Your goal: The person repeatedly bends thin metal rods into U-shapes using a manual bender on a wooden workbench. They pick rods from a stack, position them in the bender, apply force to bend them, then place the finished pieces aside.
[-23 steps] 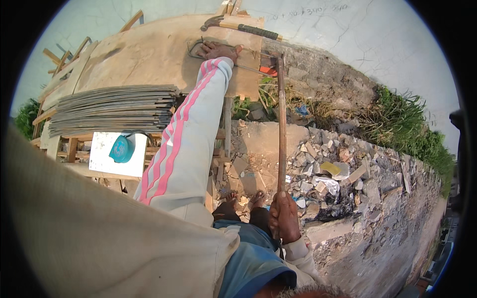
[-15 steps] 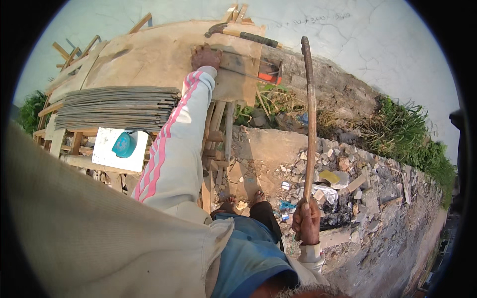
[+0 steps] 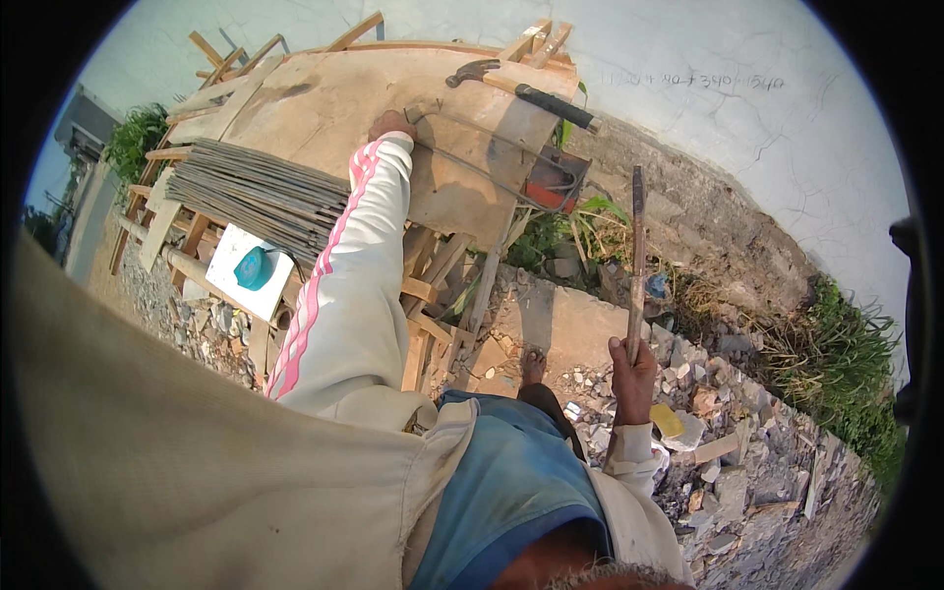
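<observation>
My left hand [image 3: 393, 125] is closed around the near-left end of a hacksaw [image 3: 477, 128], whose thin metal frame lies across a worn wooden board [image 3: 324, 103]. Red shows at the saw's far end, by the board's right edge. Beyond it rests a hammer [image 3: 526, 93] with a dark-wrapped handle. My right hand [image 3: 633, 372] grips the lower end of a long, rusty metal bar [image 3: 637, 265], held up over the rubble. Fingers of the left hand are partly hidden by the sleeve.
A bundle of steel rods [image 3: 261, 202] lies on the board's near-left side. Beside it, a white panel [image 3: 224, 258] carries a teal rounded object [image 3: 254, 268]. Rubble [image 3: 733, 492] and grass [image 3: 836, 349] spread to the right, along a pale wall [image 3: 708, 128].
My left hand and the hacksaw have moved leftward over the board. My right hand has risen, and the bar now appears shorter, with its tip lower. The whole view has turned somewhat.
</observation>
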{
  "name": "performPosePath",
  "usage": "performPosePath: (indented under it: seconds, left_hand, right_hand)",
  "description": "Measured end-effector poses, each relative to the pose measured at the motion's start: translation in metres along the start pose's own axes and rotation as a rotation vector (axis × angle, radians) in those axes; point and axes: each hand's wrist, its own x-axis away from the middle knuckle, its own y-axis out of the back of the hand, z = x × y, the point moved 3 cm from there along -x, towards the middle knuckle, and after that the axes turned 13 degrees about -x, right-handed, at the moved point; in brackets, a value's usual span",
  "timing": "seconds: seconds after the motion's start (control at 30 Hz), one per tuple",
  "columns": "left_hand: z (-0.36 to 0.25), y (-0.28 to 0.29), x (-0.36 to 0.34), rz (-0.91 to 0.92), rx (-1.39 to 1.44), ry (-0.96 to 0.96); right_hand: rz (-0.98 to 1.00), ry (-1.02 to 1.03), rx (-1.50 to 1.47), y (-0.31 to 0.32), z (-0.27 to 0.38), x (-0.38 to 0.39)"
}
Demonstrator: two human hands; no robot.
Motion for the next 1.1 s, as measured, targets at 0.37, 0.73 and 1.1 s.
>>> performPosePath:
  seconds: [0.37, 0.73, 1.1]
  left_hand:
    - [-0.009, 0.106, 0.088, -0.161, 1.724, -0.08]
    - [-0.081, 0.235, 0.231, -0.249, 2.126, -0.871]
    - [0.034, 0.115, 0.313, -0.489, 2.115, -0.383]
  right_hand:
    - [0.322, -0.05, -0.249, -0.072, 0.086, -0.233]
    - [0.466, -0.051, -0.281, -0.086, 0.103, -0.248]
    - [0.421, 0.087, -0.214, -0.109, 0.09, -0.225]
